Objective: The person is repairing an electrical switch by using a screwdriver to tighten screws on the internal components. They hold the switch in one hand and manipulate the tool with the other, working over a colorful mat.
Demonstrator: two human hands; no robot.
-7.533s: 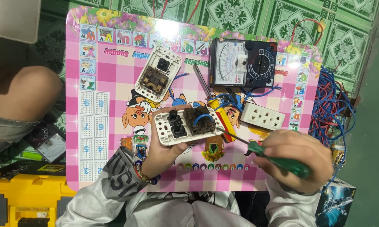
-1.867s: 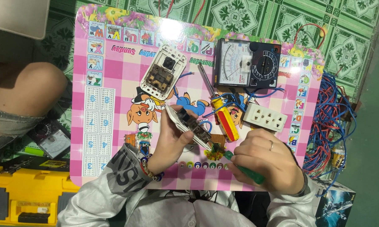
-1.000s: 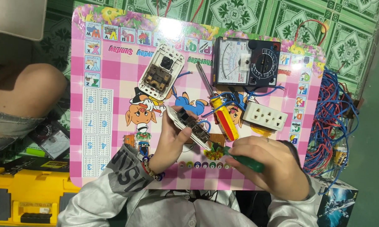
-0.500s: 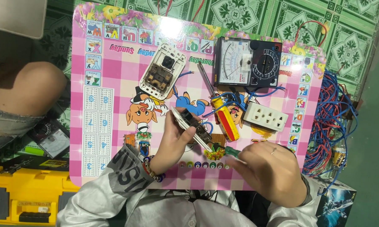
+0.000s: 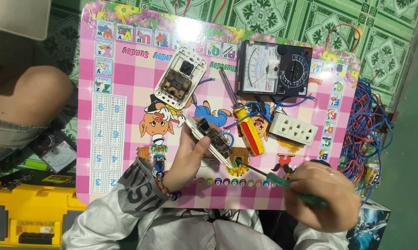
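Left hand [image 5: 190,155] is gripping a white switch plate [image 5: 212,142], tilted on edge above the pink table [image 5: 125,92]; right hand [image 5: 322,196] is clasping a green-handled screwdriver [image 5: 283,182], its tip meeting the plate's lower end.

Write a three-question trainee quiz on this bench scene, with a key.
1. True or false: the left hand holds the white switch plate tilted on edge.
2. Which tool does the right hand hold? A green-handled screwdriver B pliers C knife
3. Fill in: the red-and-yellow screwdriver lies between the held plate and the white ____.

Key: 1 true; 2 A; 3 socket block
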